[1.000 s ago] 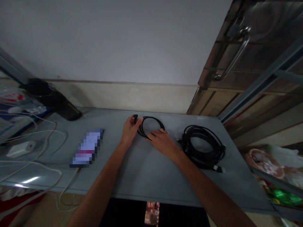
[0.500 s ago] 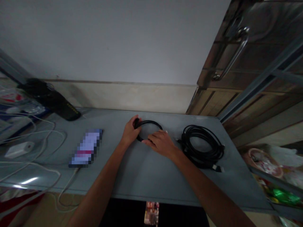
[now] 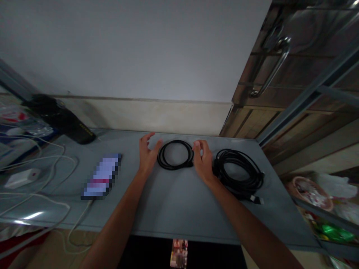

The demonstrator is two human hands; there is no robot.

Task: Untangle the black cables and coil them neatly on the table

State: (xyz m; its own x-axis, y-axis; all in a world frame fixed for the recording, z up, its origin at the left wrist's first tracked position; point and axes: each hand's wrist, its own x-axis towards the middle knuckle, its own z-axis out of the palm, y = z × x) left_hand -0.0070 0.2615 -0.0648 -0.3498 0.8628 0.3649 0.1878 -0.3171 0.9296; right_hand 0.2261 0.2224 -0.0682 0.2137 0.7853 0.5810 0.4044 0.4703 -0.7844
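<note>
A thin coil of black cable [image 3: 173, 168] lies flat on the grey table [image 3: 179, 201] between my hands. My left hand [image 3: 148, 155] is at its left side, fingers spread and thumb near the loop, holding nothing. At the right edge of the loop is my right hand [image 3: 203, 160], with its fingers loosely bent and the thumb raised apart from them. No cable shows in its grip, though its underside is hidden. Just right of that hand rests a thicker coil of black cable [image 3: 241, 184], its plug ends at the near side.
A phone [image 3: 102, 175] with a blurred screen lies on the left, plugged into a white cord. Farther left are a white charger [image 3: 22, 178] and loose white cables. A black bottle [image 3: 64, 121] leans at the back left. A metal frame post [image 3: 297, 101] rises on the right.
Both hands have let go of the smaller cable coil and turned upright. The left moved slightly left, the right moved rightward. The coil now lies fully on the table.
</note>
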